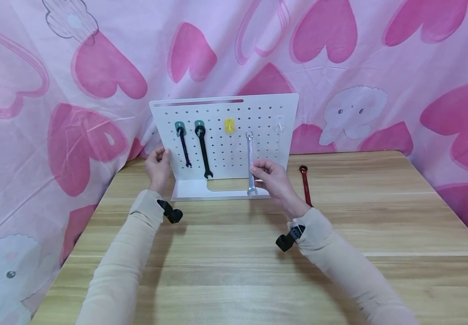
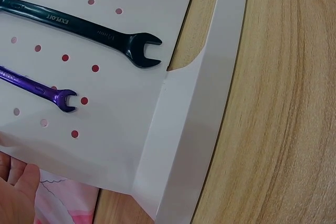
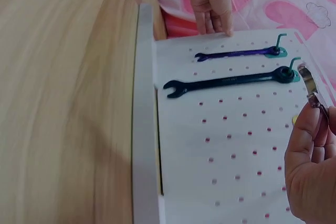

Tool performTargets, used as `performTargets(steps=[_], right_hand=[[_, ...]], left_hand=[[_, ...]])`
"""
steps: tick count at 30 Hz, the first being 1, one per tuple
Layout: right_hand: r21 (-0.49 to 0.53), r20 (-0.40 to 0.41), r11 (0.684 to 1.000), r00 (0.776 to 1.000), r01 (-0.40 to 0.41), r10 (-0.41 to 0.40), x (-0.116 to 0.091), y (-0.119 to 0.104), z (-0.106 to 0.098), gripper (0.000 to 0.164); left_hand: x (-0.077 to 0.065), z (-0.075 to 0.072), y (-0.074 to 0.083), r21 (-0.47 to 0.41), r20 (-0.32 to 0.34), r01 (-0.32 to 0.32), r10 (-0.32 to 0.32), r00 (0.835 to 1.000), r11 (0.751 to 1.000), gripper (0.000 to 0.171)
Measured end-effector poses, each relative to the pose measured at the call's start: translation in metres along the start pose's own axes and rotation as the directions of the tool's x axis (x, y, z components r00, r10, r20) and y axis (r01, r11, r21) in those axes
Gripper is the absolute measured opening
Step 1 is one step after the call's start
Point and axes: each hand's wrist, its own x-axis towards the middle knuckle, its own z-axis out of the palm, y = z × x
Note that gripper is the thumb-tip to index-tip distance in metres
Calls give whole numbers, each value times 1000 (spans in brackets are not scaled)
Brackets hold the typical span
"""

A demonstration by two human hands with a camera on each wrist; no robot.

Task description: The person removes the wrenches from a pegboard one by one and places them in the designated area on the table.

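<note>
A white pegboard stand (image 1: 225,158) stands upright on the table. At its left edge my left hand (image 1: 158,167) grips the side, seen low in the left wrist view too. My right hand (image 1: 273,179) pinches a silver combination wrench (image 1: 251,162) by its shank, in front of the board, ring end up and open end down. In the right wrist view that wrench (image 3: 311,85) shows foreshortened above the fingertips. On green hooks at the left hang a small purple wrench (image 2: 34,85) and a larger dark green-black wrench (image 2: 79,24), open ends down.
A yellow hook (image 1: 229,126) and a clear hook (image 1: 279,123) on the board carry nothing. A red wrench (image 1: 305,185) lies on the wooden table (image 1: 225,262) right of the board, partly behind my right wrist. Pink heart-print cloth (image 1: 234,45) hangs behind.
</note>
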Motion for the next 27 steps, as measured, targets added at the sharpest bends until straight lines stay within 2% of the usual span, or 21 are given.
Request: performTargets(steps=[5,11,17,27], right_hand=[[-45,-22,999,1000,-20,19,-5,4,-20,7],[-28,-67,999,997,-42,40,-9,11,-45,4],[-45,-85,998,996,-46,42,-14,17,-70,4],[54,-132,994,986,-94,100,-18,22,-107,6]], left_hand=[[0,0,0,15,-5,-5,5,1000,1000,33],[-1,1,0,11,-26,-36,36,999,999,30],[0,2,-1,9,-16,-16,16,1000,1000,30],[3,1,-3,3,-25,-22,22,999,1000,29]])
